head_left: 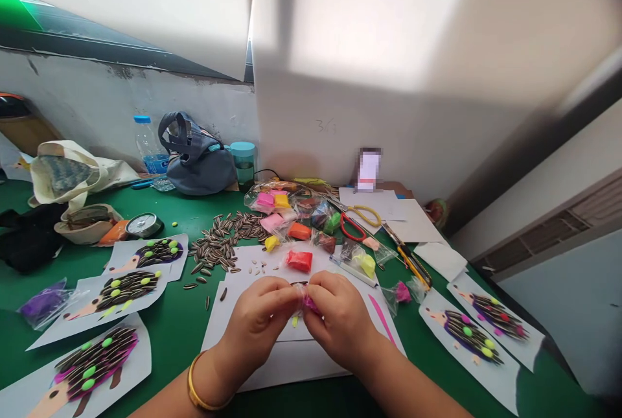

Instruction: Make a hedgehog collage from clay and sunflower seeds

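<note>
Left hand [260,314] and right hand [343,317]: fingers curled closed, pinching wrapped pink clay [311,303] | clay: between them, above paper [315,361] | advice: grip lightly, ease film [300,290] evenly

Packet [309,302], glossy clear plastic film; sheet [257,369], smooth matt paper; tin [144,224], shiny metal; bag [204,170], matt cloth; bottle [148,144], glossy clear plastic; bangle [191,380], polished metal.
</note>
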`<state>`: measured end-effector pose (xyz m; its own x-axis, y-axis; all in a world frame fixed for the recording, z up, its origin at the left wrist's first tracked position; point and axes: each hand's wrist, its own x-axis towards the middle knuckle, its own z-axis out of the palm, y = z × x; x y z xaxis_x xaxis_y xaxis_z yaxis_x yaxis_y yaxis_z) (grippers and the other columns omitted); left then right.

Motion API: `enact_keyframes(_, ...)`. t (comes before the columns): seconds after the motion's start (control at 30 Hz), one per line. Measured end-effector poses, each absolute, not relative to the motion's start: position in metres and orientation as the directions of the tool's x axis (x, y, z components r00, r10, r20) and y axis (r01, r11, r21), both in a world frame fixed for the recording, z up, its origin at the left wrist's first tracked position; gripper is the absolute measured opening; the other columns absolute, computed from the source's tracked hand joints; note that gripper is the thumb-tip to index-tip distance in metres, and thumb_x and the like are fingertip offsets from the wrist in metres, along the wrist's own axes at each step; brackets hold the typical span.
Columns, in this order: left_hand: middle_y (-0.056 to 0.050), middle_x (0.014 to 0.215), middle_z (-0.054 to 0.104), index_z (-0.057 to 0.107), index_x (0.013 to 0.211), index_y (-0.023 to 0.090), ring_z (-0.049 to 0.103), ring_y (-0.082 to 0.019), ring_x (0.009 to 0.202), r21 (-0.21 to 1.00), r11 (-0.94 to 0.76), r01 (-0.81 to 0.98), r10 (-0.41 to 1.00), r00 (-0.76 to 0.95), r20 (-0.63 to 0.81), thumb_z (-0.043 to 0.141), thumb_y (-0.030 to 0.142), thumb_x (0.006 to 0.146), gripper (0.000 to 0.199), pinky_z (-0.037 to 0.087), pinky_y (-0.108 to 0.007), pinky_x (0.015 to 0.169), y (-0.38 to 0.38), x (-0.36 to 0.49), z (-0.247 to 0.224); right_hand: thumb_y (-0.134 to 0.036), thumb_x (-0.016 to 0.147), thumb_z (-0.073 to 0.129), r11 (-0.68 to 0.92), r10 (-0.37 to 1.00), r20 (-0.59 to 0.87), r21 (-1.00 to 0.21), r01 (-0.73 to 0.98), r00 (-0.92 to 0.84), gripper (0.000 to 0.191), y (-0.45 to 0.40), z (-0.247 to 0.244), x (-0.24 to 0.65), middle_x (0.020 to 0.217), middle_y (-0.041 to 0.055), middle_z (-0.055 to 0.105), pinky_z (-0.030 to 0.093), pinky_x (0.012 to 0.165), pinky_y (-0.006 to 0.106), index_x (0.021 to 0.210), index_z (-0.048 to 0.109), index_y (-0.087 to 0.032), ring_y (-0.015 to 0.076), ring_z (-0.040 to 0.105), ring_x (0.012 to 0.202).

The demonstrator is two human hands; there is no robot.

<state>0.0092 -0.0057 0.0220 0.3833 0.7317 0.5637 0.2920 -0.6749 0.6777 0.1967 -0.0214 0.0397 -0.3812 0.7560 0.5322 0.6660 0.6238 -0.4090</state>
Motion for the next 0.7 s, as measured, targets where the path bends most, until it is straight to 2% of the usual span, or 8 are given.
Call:
enact_keyframes(0.13,-0.005,0.086,0.069,0.067,0.113,0.027,0.06,-0.017,0.077,0.457,-0.765,0.453,0.637,0.432,0.639,0.059,0.016,0.089,0.027,0.048,-0.03,0.068,-0.0053,0.007,0.0268,-0.014,0.083,0.051,0.625,0.758,0.537,-0.431,0.651,-0.371,0.011,-0.0206,0.0401,0.1976,0.082,0.0048,0.06,0.039,0.065,0.03,0.078,0.059,-0.02,0.0177,0.052,0.072)
enact_keyframes(0.23,-0.006,0.089,0.07,0.066,0.107,0.024,0.061,-0.019,0.08,0.365,-0.739,0.566,0.647,0.446,0.619,0.057,0.018,0.09,0.02,0.048,-0.033,0.072,-0.0063,0.0095,0.0293,-0.014,0.082,0.05,0.621,0.764,0.529,-0.444,0.646,-0.371,0.013,-0.0188,0.0376,0.1973,0.08,0.0044,0.059,0.038,0.064,0.03,0.075,0.059,-0.02,0.0171,0.051,0.071)
enact_keyframes(0.37,-0.007,0.096,0.07,0.061,0.099,0.022,0.062,-0.02,0.09,0.347,-0.721,0.599,0.661,0.445,0.605,0.053,0.016,0.092,0.012,0.048,-0.036,0.082,-0.0089,0.0131,0.0289,-0.013,0.08,0.051,0.612,0.778,0.511,-0.485,0.625,-0.365,0.013,-0.0174,0.034,0.1954,0.078,0.0035,0.058,0.038,0.063,0.029,0.07,0.057,-0.02,0.0162,0.051,0.07)
enact_keyframes(0.5,-0.007,0.103,0.067,0.058,0.095,0.02,0.06,-0.02,0.097,0.367,-0.73,0.576,0.638,0.382,0.669,0.054,0.014,0.09,0.009,0.048,-0.036,0.087,-0.0113,0.0128,0.0276,-0.012,0.077,0.051,0.6,0.792,0.502,-0.531,0.599,-0.348,0.012,-0.0176,0.0344,0.1958,0.077,0.0031,0.057,0.039,0.063,0.029,0.069,0.057,-0.02,0.0161,0.051,0.07)
enact_keyframes(0.7,-0.007,0.103,0.065,0.064,0.106,0.024,0.058,-0.021,0.097,0.364,-0.727,0.582,0.645,0.398,0.653,0.058,0.017,0.089,0.02,0.048,-0.036,0.085,-0.0082,0.0092,0.029,-0.011,0.078,0.053,0.589,0.801,0.503,-0.562,0.581,-0.324,0.013,-0.0179,0.0374,0.1992,0.077,0.0029,0.055,0.04,0.062,0.028,0.072,0.06,-0.02,0.0164,0.05,0.071)
